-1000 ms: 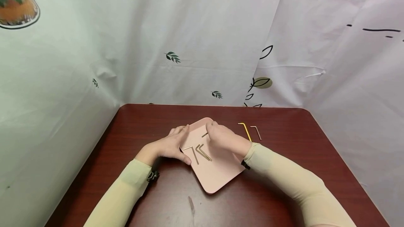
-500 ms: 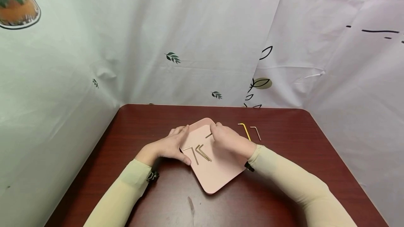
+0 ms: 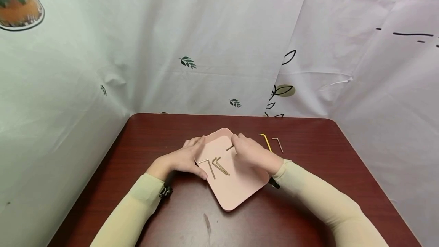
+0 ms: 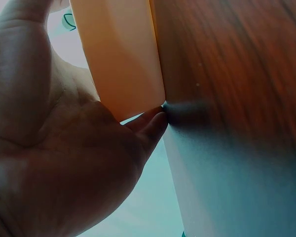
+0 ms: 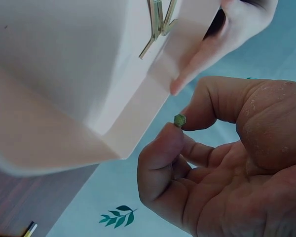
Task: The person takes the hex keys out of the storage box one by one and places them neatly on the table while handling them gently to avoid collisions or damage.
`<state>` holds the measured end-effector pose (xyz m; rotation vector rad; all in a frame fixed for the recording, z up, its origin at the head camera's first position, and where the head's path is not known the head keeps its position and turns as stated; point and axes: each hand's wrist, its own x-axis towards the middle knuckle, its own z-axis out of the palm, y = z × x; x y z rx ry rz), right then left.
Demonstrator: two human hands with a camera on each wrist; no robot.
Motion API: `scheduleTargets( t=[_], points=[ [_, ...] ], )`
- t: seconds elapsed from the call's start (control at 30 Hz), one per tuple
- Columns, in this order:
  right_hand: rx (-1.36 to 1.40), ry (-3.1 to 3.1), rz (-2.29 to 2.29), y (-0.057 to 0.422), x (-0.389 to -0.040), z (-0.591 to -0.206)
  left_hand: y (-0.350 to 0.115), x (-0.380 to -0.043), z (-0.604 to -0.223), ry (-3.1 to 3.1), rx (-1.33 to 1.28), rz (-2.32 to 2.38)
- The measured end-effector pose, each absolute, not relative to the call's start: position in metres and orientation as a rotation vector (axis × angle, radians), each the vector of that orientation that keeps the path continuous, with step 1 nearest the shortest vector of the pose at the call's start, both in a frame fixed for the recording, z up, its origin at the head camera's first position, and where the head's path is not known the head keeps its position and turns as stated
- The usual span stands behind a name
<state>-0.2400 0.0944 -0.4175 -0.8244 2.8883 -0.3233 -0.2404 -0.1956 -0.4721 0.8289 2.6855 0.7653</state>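
Shifted rightward, the right hand pinches a hex key, seemingly mid-carry, next needing steadiness; the spread left hand touches the tray.

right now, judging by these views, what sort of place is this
Probably a small curtained-off work booth, though what lies beyond is hidden. Printed white sheeting rises behind and beside a dark red wood-look table, where a pink tray holds several bent hex keys.
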Motion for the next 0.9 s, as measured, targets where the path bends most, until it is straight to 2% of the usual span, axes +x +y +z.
scheduleTargets(
  t=[0.9],
  points=[
    [-0.722, 2.934, -0.357, 0.113, -0.239, -0.419, -0.194, -0.240, -0.470, 2.681, 0.831, 0.772]
  ],
)
